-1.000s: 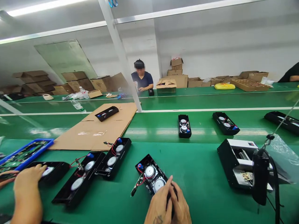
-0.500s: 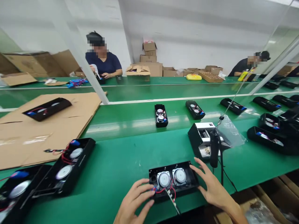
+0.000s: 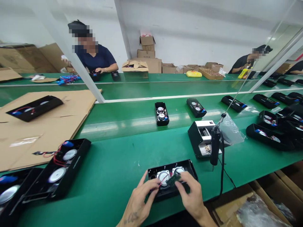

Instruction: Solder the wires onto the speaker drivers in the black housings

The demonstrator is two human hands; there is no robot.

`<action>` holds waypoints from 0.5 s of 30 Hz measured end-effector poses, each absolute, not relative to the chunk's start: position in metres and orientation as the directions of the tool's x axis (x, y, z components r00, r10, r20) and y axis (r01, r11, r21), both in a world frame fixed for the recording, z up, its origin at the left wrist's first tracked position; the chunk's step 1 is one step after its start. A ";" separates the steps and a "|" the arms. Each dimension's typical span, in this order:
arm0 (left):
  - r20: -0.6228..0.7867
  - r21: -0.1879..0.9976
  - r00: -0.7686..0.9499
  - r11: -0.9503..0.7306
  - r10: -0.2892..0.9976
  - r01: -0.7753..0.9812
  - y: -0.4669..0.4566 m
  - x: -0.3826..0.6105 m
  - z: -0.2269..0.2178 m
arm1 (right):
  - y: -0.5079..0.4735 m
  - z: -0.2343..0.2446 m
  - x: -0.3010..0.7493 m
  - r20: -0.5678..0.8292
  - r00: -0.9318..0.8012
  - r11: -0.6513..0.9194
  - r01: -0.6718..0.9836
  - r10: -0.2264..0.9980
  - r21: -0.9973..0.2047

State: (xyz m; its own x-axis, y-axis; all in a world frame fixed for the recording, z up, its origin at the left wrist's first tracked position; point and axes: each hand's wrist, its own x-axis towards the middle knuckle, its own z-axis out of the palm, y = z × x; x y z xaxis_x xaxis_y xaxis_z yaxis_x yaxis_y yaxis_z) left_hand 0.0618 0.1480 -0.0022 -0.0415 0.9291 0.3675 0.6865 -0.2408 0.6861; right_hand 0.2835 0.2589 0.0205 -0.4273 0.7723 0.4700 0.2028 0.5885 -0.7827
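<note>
A black speaker housing [image 3: 190,168] lies on the green bench in front of me, its inner side up, with two round silver speakers [image 3: 163,178] in it. My right hand [image 3: 193,194] pinches a small green circuit board [image 3: 173,179] above the housing and partly covers the right speaker. At the housing's left end, the thumb and fingertips of my left hand [image 3: 143,197] close on a thin red wire [image 3: 162,181] that leads towards the board. The wire's far end is hidden.
Right of the housing hangs a black electric screwdriver [image 3: 215,145], by a black and white screw feeder [image 3: 201,138]. More housings [image 3: 68,167] lie left, on cardboard [image 3: 26,138] and along the green belt [image 3: 123,116]. Two co-workers [image 3: 94,58] sit opposite. Open boxes [image 3: 227,208] stand low right.
My right hand has left the housing's right end and moved left, now holding the circuit board raised over the speakers. My left hand has shifted from the housing's edge to the red wire.
</note>
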 end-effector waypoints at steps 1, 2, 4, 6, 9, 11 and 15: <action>0.368 0.691 -0.028 -0.253 0.930 0.677 0.148 0.061 -0.005 | 0.265 0.026 0.280 0.401 -0.407 0.516 0.225 0.820 -0.827; 0.372 0.691 -0.007 -0.273 0.928 0.669 0.148 0.061 -0.006 | 0.270 0.030 0.277 0.346 -0.405 0.464 0.239 0.846 -0.853; 0.377 0.683 0.028 -0.298 0.926 0.667 0.147 0.061 -0.007 | 0.279 0.036 0.275 0.315 -0.479 0.459 0.220 0.820 -0.861; 0.359 0.671 0.026 -0.277 0.933 0.688 0.144 0.064 -0.003 | 0.286 0.040 0.280 0.385 -0.629 0.590 0.146 0.675 -0.794; 0.344 0.625 -0.038 -0.199 0.938 0.755 0.139 0.073 0.009 | 0.291 0.046 0.294 0.390 -0.835 0.803 0.099 0.389 -0.588; 0.356 0.563 -0.043 -0.177 0.934 0.807 0.137 0.081 0.015 | 0.292 0.049 0.302 0.293 -0.902 0.875 0.158 0.316 -0.458; 0.307 0.428 0.045 -0.180 0.951 0.886 0.142 0.094 0.010 | 0.289 0.052 0.302 0.160 -0.948 0.929 0.219 0.275 -0.297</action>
State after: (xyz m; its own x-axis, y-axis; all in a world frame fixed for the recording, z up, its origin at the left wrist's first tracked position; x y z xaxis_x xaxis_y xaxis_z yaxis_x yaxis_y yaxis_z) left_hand 0.0939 0.1425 0.0099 0.0448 0.9507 0.3068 0.8859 -0.1798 0.4277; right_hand 0.3022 0.2888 0.0520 -0.9481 0.2749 0.1595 0.2195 0.9293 -0.2970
